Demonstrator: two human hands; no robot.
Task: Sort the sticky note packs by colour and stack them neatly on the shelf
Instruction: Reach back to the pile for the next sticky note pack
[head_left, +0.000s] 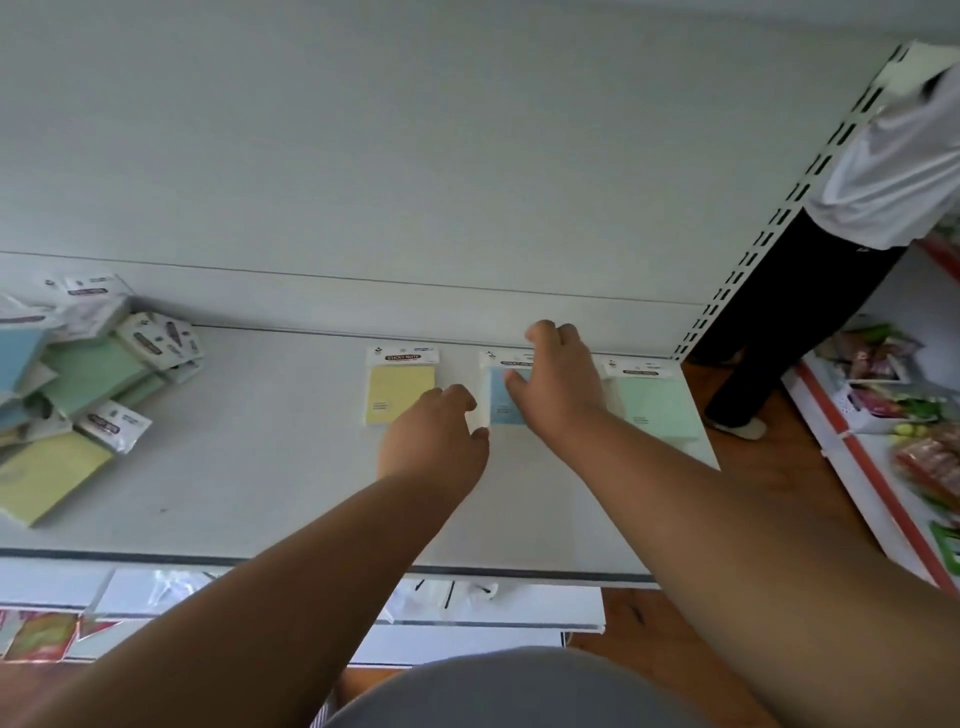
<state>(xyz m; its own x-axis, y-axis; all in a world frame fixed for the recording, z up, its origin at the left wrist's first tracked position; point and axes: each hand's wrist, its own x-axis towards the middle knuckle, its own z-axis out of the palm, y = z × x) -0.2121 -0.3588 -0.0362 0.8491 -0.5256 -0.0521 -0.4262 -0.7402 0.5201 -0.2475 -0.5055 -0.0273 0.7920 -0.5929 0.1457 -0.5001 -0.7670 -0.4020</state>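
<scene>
Three sticky note packs lie in a row at the back of the white shelf (291, 467): a yellow pack (396, 392), a blue pack (501, 397) and a green pack (657, 402). My right hand (558, 382) rests flat on top of the blue pack, fingers spread over its header and right half. Just left of the blue pack's lower corner is my left hand (436, 431), its fingers curled and its fingertips touching that corner. It also covers the yellow pack's lower right corner. An unsorted heap of blue, green and yellow packs (78, 384) lies at the shelf's left end.
A slotted upright (769, 223) bounds the shelf on the right. Beyond it stands another person (852, 218) in a white top and dark trousers. A red-edged shelf with goods (893, 431) is at far right. A lower shelf (467, 603) juts out below the front edge.
</scene>
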